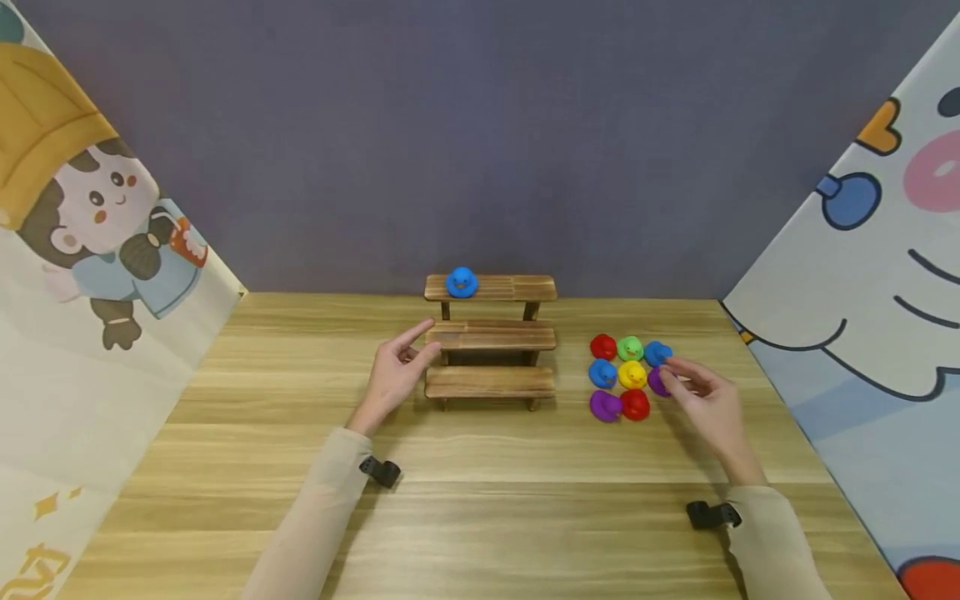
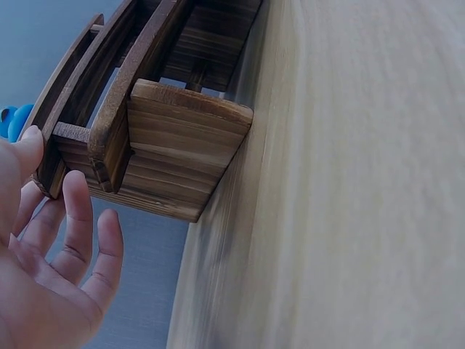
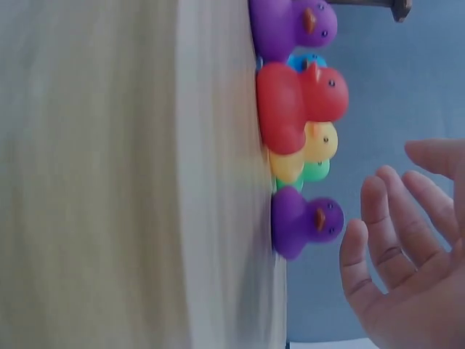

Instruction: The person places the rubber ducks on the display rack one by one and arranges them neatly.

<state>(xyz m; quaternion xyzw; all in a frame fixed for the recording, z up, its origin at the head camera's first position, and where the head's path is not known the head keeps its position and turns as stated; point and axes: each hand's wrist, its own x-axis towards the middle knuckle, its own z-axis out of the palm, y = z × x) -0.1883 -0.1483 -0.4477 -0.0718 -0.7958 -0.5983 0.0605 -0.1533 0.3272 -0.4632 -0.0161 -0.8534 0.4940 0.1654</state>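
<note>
A three-step wooden stand [image 1: 491,335] rises at the back middle of the table, with a blue rubber duck [image 1: 462,282] on the left of its top step. My left hand [image 1: 397,371] is at the stand's left end, fingers spread and holding nothing; the left wrist view shows the fingers [image 2: 76,225] beside the steps' ends. Over the right side of a duck group hovers my right hand [image 1: 708,404], its fingers loosely bent. Below it, a purple rubber duck [image 3: 294,222] sits upright on the table, apart from the fingertips in the right wrist view.
Around that purple duck stand a blue duck [image 1: 657,353], a green duck [image 1: 630,348], a yellow duck [image 1: 632,375], a red duck [image 1: 636,405] and several more, close together in rows. A grey wall [image 1: 480,150] backs the table; printed cartoon panels flank it.
</note>
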